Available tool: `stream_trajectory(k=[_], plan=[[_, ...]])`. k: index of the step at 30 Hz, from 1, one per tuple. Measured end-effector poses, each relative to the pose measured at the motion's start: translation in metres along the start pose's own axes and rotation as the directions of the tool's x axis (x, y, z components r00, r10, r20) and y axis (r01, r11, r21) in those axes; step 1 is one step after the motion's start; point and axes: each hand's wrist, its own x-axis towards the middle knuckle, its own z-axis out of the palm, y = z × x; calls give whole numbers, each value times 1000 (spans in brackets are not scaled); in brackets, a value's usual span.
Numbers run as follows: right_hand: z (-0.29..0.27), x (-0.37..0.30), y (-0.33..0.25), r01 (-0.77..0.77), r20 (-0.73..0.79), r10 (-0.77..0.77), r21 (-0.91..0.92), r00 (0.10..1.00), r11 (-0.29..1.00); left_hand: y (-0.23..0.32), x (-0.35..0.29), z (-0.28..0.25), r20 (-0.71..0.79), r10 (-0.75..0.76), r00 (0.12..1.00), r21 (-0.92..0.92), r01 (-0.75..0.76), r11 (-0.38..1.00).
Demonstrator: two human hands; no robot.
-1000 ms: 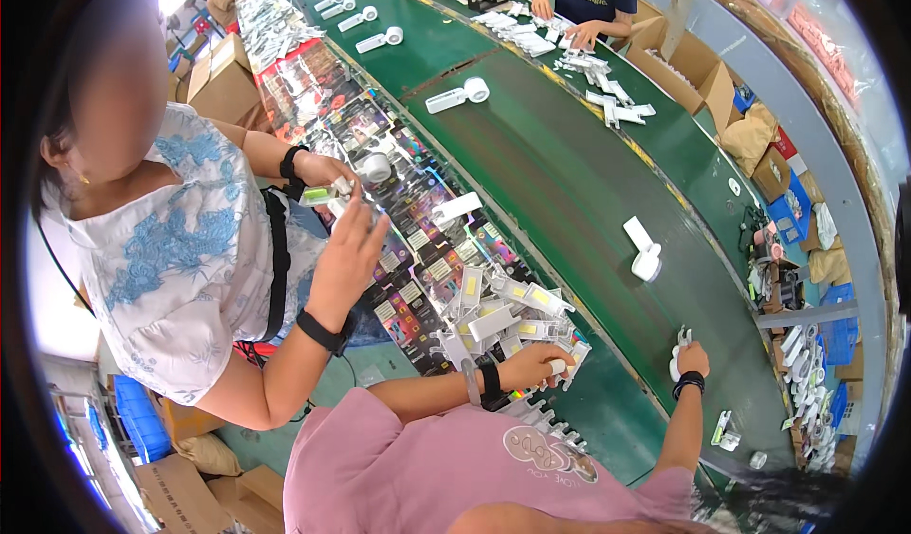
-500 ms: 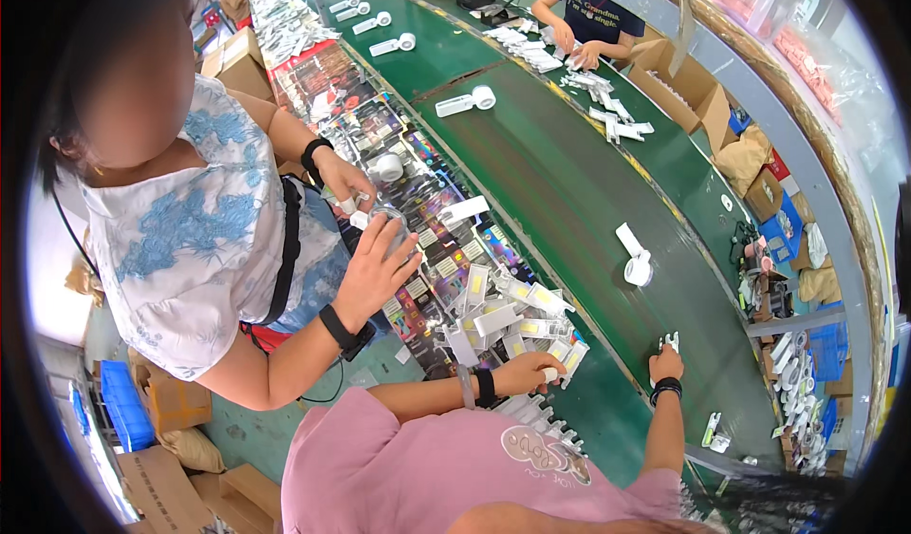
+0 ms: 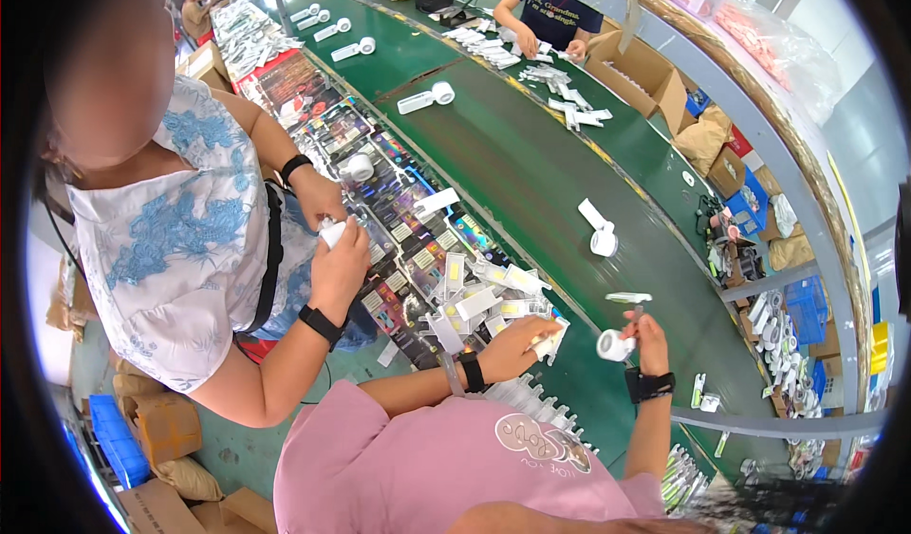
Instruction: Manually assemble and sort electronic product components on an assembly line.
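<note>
My left hand (image 3: 517,346) is closed on a small white plastic piece (image 3: 543,346), beside a pile of white plastic handle shells (image 3: 474,301) with yellow patches. My right hand (image 3: 649,342) is raised over the green belt and grips what looks like a small handheld fan (image 3: 615,346). Its round white head hangs to the left of my fingers, and a thin pale strip shows above them. How the strip joins the head is hidden. Ahead on the belt lies another white handheld fan (image 3: 602,240). A row of white parts (image 3: 536,409) stands below my left hand.
At left, a co-worker in a patterned blouse (image 3: 180,221) holds a white part over the printed side table (image 3: 394,292). More fans (image 3: 427,98) lie along the green conveyor belt (image 3: 493,164). Across it, another person (image 3: 550,17) sorts white parts beside a cardboard box (image 3: 645,74).
My right hand has come up off the belt with the handheld fan. My left hand stays by the shell pile. The co-worker's hands have drawn together, and the view has shifted slightly.
</note>
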Motion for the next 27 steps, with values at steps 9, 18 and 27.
stream_trajectory(k=[9,18,27], plan=[[100,-92,-89,-64,498,-4,119,867,991,36,-4,-1,200,75,977,-19,-73,997],[111,-103,-102,283,594,-63,-286,802,916,45,-26,-18,175,-36,984,-82,50,995],[152,-118,-83,360,-87,-663,-783,743,507,45,-26,-11,235,-97,967,-579,220,785]])
